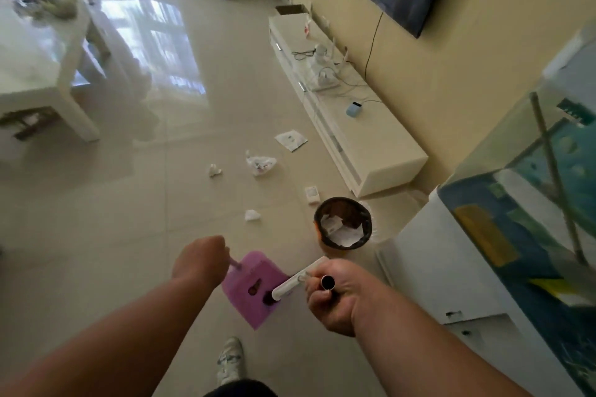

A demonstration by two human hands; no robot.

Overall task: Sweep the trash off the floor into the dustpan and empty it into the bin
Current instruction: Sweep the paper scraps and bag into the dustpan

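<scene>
Mostly hidden — left hand (198,263) fingers around dustpan (254,288) handle.

Both bare forearms reach up from the lower frame, the left hand (200,259) fisted at centre, the right hand (335,295) clenched knuckles-up at lower right.

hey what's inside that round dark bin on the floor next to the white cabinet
The round dark bin holds crumpled white paper lying against a dark liner. Anything beneath the paper is covered, and the bin's near wall hides the bottom on that side.
</scene>
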